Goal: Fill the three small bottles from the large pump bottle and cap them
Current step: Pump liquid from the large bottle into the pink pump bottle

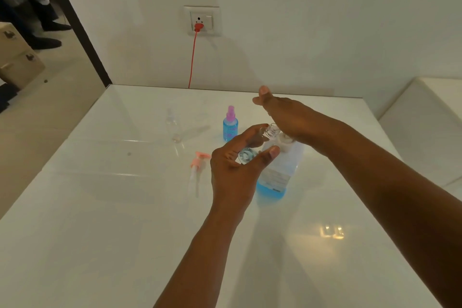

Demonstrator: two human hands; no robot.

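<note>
Pump head (pixel 198 164) lying loose, capped blue bottle (pixel 230 125) behind — perhaps full

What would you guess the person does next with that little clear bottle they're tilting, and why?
Probably bring the small clear bottle, held tilted and uncapped in the left hand, upright under the large bottle's open neck to fill it. It looks empty, the pink pump lies removed on the table, and only the pink-capped bottle holds blue liquid. The right hand rests over the large bottle.
</note>
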